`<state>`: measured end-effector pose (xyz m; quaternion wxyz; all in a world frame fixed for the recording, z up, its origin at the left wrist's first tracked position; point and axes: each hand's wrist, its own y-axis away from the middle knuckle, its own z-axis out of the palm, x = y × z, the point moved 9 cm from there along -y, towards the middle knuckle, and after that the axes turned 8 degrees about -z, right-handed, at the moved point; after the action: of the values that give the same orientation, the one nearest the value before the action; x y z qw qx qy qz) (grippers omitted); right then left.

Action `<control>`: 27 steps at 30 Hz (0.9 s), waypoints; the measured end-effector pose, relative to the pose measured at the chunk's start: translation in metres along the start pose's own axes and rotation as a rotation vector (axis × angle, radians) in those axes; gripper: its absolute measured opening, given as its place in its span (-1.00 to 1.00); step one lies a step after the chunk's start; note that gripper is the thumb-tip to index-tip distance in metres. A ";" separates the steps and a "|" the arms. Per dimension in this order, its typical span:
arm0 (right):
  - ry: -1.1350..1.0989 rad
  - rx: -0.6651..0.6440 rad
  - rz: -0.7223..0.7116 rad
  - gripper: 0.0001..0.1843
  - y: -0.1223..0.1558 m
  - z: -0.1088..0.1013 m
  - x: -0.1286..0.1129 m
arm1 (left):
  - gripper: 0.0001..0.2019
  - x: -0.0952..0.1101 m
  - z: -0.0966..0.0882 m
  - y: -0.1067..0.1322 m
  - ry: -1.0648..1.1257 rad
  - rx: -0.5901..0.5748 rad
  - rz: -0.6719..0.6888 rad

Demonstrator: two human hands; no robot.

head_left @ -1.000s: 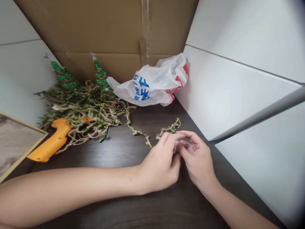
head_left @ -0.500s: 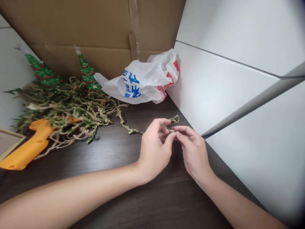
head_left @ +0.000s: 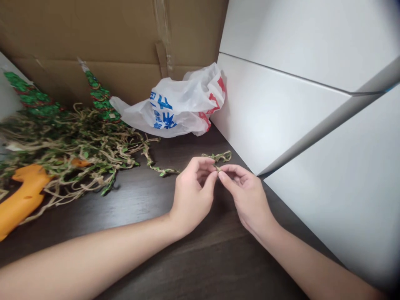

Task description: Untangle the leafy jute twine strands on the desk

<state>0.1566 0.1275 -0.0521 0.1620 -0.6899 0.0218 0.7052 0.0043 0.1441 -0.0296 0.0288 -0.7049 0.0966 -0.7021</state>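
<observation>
In front of the plastic bag (head_left: 181, 106), my left fingers (head_left: 210, 182) and right fingers (head_left: 227, 181) pinch the leafy twine (head_left: 163, 171), presumably for fine control.

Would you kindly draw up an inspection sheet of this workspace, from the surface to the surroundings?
Surface: dark tabletop, wood-grained, with a shiny patch.
Job's things: leafy twine, partly hidden; tangled pile of similar twine at left.
Clutter: orange object, partly out of frame; crumpled plastic bag; two green tree ornaments.
Hands: left hand and right hand close together, each pinching the twine.
Cables: nothing seen.
Surroundings: cardboard behind; white panels at right.
</observation>
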 end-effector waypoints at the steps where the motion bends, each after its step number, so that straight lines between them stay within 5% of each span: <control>1: -0.018 0.006 0.009 -0.83 0.000 -0.001 0.001 | -0.84 0.002 -0.001 -0.001 -0.036 0.005 0.013; 4: -0.061 0.018 0.022 -0.82 -0.003 -0.002 0.000 | -0.96 0.011 -0.001 -0.004 -0.222 -0.009 0.094; 11: -0.104 0.016 0.081 -0.78 -0.006 -0.003 0.007 | -0.88 0.025 0.008 -0.018 -0.490 -0.195 0.405; 19: 0.154 -0.026 -0.036 -0.85 -0.009 -0.003 -0.004 | -0.92 0.019 0.004 -0.028 -0.504 -0.195 0.337; 27: 0.388 -0.035 -0.159 -0.90 -0.004 -0.004 -0.021 | -0.90 0.025 0.005 -0.022 -0.495 -0.191 0.407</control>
<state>0.1610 0.1265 -0.0308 0.1977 -0.8150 -0.0142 0.5445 0.0112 0.1613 -0.0013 0.1248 -0.8199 0.2905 -0.4772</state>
